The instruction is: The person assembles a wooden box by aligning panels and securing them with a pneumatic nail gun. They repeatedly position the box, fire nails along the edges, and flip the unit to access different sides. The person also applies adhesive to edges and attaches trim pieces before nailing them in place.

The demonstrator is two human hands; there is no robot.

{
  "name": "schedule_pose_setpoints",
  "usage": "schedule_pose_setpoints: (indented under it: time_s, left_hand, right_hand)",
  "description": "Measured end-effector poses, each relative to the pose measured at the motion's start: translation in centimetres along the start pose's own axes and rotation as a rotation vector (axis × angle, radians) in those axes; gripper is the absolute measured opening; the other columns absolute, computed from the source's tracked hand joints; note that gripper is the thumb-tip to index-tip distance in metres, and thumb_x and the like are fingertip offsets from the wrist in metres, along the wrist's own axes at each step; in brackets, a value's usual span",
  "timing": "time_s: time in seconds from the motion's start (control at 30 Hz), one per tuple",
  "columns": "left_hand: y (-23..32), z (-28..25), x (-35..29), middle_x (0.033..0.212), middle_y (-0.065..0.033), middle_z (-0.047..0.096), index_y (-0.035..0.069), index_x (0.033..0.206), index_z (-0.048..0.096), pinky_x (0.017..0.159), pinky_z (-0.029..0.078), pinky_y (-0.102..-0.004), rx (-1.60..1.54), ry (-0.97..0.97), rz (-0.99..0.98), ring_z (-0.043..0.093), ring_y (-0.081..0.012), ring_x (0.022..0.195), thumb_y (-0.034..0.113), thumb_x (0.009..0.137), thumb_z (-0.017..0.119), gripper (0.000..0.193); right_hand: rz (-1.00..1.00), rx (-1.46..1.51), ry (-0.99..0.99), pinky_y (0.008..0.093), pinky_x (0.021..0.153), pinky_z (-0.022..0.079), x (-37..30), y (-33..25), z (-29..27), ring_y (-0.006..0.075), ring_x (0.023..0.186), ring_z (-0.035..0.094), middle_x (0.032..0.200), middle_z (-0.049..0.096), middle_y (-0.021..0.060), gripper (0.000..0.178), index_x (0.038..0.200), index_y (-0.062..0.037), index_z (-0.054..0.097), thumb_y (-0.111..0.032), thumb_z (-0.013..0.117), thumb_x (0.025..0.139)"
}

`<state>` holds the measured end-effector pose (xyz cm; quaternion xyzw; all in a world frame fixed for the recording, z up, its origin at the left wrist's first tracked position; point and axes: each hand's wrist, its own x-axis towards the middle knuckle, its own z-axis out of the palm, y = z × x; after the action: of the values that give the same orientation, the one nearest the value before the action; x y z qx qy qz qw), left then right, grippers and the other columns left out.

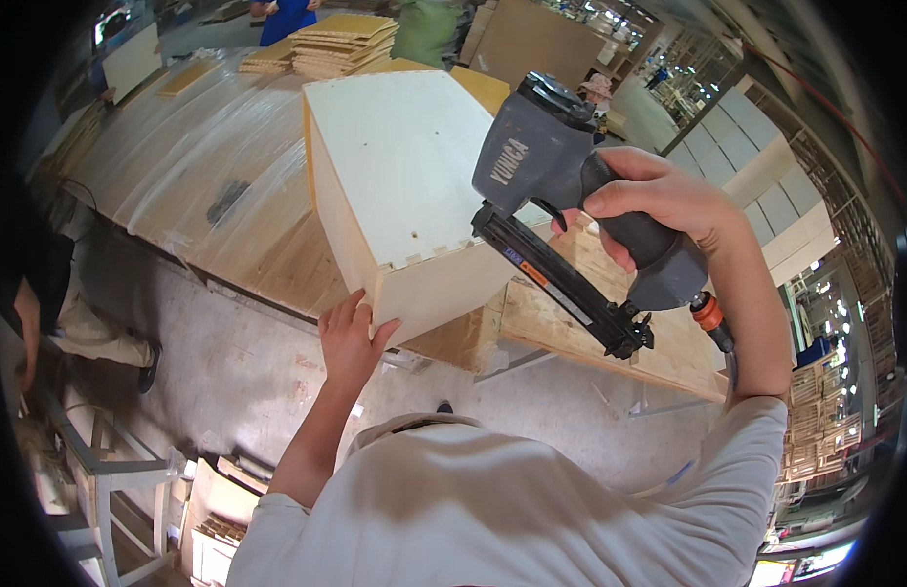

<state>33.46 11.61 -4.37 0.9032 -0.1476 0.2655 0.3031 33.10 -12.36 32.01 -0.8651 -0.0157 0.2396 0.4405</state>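
Observation:
My right hand (pixel 668 196) is wrapped round the handle of a grey and black pneumatic nail gun (pixel 541 147), raised over the right side of a wooden box (pixel 395 166). The gun's long black magazine (pixel 551 274) slants down to the right, and an orange hose fitting (pixel 706 311) sits at the handle's end. The box has a white top panel and pale sides, with small marks along its near edge. At its near left corner, my left hand (pixel 348 338) grips the box, thumb on the front face and fingers on the left side.
The box rests on a wooden worktable (pixel 267 245) partly covered by plastic film. Stacked yellowish boards (pixel 344 44) lie at the back, near a green sack (pixel 426 31). A person's leg (pixel 101 342) shows at left, behind a grey metal stand (pixel 131 476). Pale panels (pixel 756 147) stand at right.

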Motion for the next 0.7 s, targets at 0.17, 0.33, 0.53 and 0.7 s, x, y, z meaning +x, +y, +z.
schedule_pose_setpoints:
  time_s: [0.17,0.33,0.53,0.7]
  left_hand:
    - [2.4,-7.9,2.5,0.095,-0.0121,0.068,0.003,0.09,0.062,0.077,0.047,-0.0419,-0.259,-0.606,-0.296,0.064,-0.0293,0.085,0.027,0.083,0.069,0.026]
    - [5.5,-16.7,1.7,0.099,-0.0168,0.068,0.005,0.08,0.062,0.078,0.05,-0.0354,-1.299,-0.401,-0.075,0.066,-0.0224,0.088,0.021,0.083,0.067,0.017]
    - [10.8,-23.1,1.5,0.097,-0.0159,0.066,0.009,0.089,0.065,0.082,0.049,-0.049,-1.867,-0.169,0.458,0.048,-0.0364,0.111,0.034,0.09,0.059,0.026]
    - [14.1,-24.9,-0.3,0.114,-0.0076,0.066,0.013,0.095,0.062,0.094,0.039,-0.0509,-2.075,-0.122,0.39,0.035,-0.0351,0.131,0.037,0.099,0.041,0.032]
  right_hand:
    - [-0.02,0.024,0.002,0.0286,0.046,0.047,-0.6,-0.3,0.2,0.0138,0.051,0.057,0.068,0.058,0.0068,0.025,0.097,0.0007,0.057,-0.018,0.064,0.082]
    - [-0.066,0.005,0.002,0.0278,0.045,0.046,-0.9,-0.4,0.6,0.0138,0.05,0.057,0.066,0.057,0.0063,0.024,0.1,0.0007,0.056,-0.015,0.063,0.083]
    - [-0.123,-0.028,-0.032,0.0278,0.046,0.047,-0.7,-1.8,2.3,0.0136,0.05,0.057,0.071,0.057,0.0056,0.029,0.105,0.0018,0.055,-0.014,0.064,0.083]
    - [-0.125,-0.062,-0.064,0.0283,0.045,0.047,-0.6,-1.5,1.8,0.0138,0.05,0.057,0.07,0.055,0.0047,0.031,0.106,0.0037,0.054,-0.013,0.064,0.083]
